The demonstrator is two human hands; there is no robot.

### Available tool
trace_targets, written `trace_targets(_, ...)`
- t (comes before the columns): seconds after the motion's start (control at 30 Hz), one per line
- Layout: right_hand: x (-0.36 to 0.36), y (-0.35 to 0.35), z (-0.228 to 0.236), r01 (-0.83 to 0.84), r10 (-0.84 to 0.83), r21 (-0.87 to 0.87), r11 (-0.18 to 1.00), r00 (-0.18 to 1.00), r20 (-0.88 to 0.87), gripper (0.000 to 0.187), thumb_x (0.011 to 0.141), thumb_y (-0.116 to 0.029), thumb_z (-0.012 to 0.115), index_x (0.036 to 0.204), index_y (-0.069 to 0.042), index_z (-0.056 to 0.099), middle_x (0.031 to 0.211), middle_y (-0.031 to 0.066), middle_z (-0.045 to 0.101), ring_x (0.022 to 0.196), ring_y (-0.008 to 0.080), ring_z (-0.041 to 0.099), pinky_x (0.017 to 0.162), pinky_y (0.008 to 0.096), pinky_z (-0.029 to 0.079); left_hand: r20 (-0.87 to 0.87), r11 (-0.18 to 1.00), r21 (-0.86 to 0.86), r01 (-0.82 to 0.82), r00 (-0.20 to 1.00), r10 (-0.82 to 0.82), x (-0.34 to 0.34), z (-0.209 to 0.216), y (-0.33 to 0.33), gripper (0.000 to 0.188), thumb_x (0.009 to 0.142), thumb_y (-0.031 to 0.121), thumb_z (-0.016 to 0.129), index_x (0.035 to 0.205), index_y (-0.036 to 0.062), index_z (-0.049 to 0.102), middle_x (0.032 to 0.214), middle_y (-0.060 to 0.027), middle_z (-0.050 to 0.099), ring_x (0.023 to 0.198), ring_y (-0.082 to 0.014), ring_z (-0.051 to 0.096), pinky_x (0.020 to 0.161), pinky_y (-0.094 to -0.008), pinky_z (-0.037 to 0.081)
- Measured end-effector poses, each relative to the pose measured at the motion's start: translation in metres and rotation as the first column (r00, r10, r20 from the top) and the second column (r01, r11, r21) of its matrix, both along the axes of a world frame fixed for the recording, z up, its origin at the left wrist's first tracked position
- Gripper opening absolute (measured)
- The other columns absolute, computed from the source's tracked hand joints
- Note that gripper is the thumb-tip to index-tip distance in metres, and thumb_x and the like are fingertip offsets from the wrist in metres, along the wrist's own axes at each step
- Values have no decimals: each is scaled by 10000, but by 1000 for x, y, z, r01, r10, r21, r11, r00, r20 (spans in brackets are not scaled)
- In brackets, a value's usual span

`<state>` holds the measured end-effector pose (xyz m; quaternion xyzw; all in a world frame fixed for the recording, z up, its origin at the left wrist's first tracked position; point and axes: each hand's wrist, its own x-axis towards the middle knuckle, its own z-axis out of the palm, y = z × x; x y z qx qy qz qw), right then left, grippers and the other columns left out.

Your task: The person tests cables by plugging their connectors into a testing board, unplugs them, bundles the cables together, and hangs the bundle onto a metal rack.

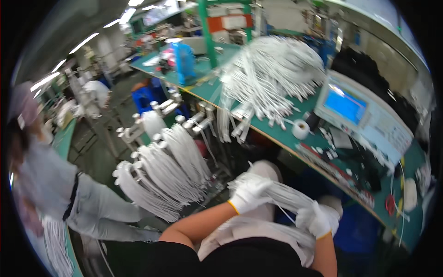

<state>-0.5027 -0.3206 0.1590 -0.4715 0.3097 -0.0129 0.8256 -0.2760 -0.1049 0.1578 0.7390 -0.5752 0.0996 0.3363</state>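
On my feed the green-topped bench [290,137] runs diagonally, a big heap of white cables [277,69] spread toward its far left end. Below its near edge I watch both forearms come up from the bottom: the left forearm [200,225] slants well to the right, elbow out, while the right forearm [326,256] stands steeper. The left hand [251,193], in a yellow-cuffed white glove, lies back-upward with its fingers wrapped around one end of a cable bundle [290,196]; the right hand [318,219], gloved alike, is curled around the other end. The bundle spans the gap between them above the lap, just off the bench's near edge: white, many thin strands roughly parallel, slightly bowed. I see one loose strand [285,212] drooping beneath it.
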Motion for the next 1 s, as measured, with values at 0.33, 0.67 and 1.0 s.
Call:
trace_targets(0.33, -7, 16, 36, -184, -227, -983, -8, 958, -177, 530, 825, -394, 641, 1251, -91, 556, 1171, 124, 609, 1119, 286, 558, 944, 392, 430, -132, 674, 717, 176, 984, -117, 52, -39, -43, 804, 645, 461, 754, 1304, 75, 503, 1218, -190, 585, 1129, -341, 548, 972, -417, 419)
trace_targets(0.67, -1, 21, 30, -563, -211, -757, -333, 827, -522, 797, 691, -462, 741, 1350, -125, 442, 1300, 157, 505, 1267, 343, 412, 1073, 447, 300, -18, 909, 413, -56, 997, 70, 37, -51, -11, 653, 673, 413, 744, 1231, 127, 564, 1073, -134, 633, 1018, -318, 589, 885, -426, 465)
trace_targets(1.0, 126, 55, -7, -356, 206, -660, -661, 761, -616, 797, 667, -369, 742, 1363, -129, 436, 1325, 192, 477, 1251, 366, 421, 1040, 444, 350, -51, 860, 401, -314, 930, 364, 51, -56, 57, 594, 664, 367, 750, 1184, 130, 587, 1001, -126, 632, 956, -315, 591, 865, -419, 462)
